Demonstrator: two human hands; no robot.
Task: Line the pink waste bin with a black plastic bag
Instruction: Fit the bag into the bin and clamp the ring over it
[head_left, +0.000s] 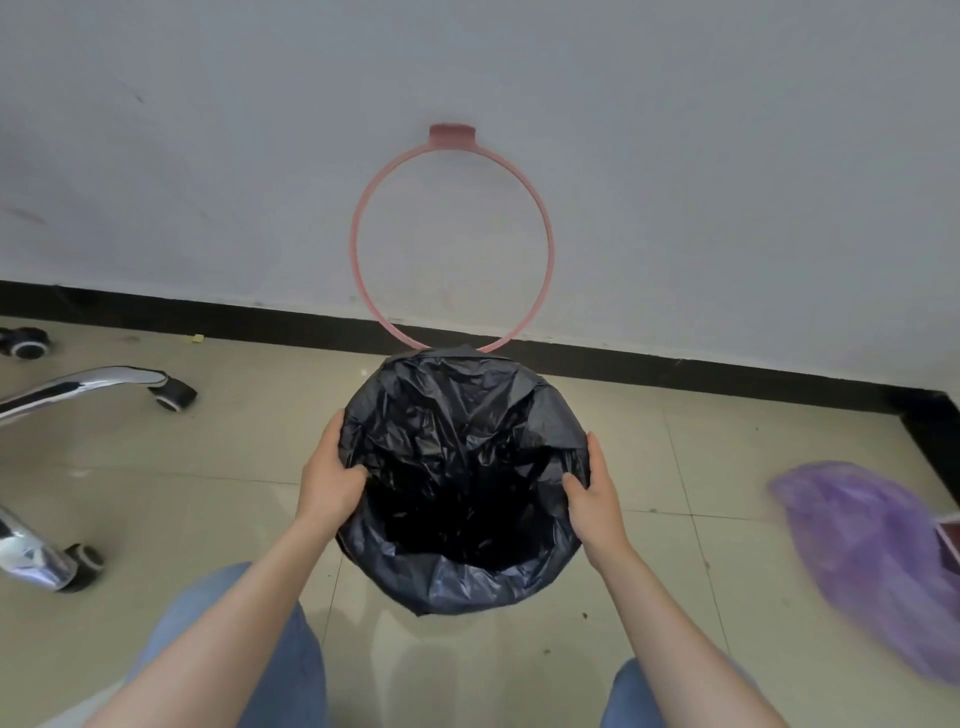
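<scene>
A black plastic bag (457, 447) is spread over the waste bin on the tiled floor and drapes down its outside, so the bin's pink body is hidden. The bag's mouth gapes open, dark inside. A pink ring (358, 228) with a tab at its top stands upright behind the bin, against the white wall. My left hand (330, 480) grips the bag-covered rim on the left, thumb inside. My right hand (592, 499) grips the rim on the right the same way.
Chrome chair legs (78, 387) with black castors (174, 395) reach in from the left. A crumpled purple plastic bag (872, 561) lies on the floor at the right. A black skirting (208, 319) runs along the wall. My knees in blue jeans (223, 670) are below.
</scene>
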